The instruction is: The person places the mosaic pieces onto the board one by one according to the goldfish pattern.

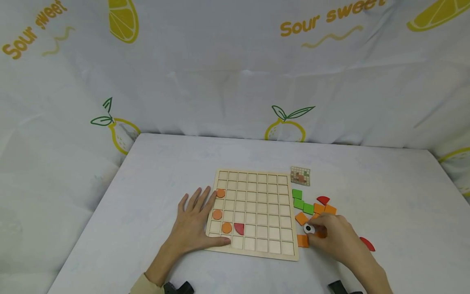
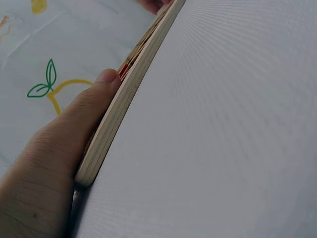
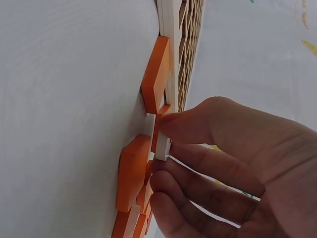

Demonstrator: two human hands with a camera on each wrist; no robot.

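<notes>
On the board [image 1: 261, 209] lie orange discs [image 1: 226, 228] and a red wedge [image 1: 240, 228], left fingers [image 1: 203, 199] spread, right fingers [image 3: 194, 125] pinching a white disc [image 1: 309, 228].

Booth-like setting; lemon-print cloth [image 1: 220, 90] behind white table [image 1: 165, 163]

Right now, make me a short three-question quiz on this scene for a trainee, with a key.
1. Which hand pinches the round white piece with the black centre?
2. True or false: three flat orange discs show on the square wooden grid board.
3. Fill in: of the loose pieces, the flat ___ squares lie nearest the small printed card.

Key: 1. The right hand. 2. True. 3. Green.
</notes>
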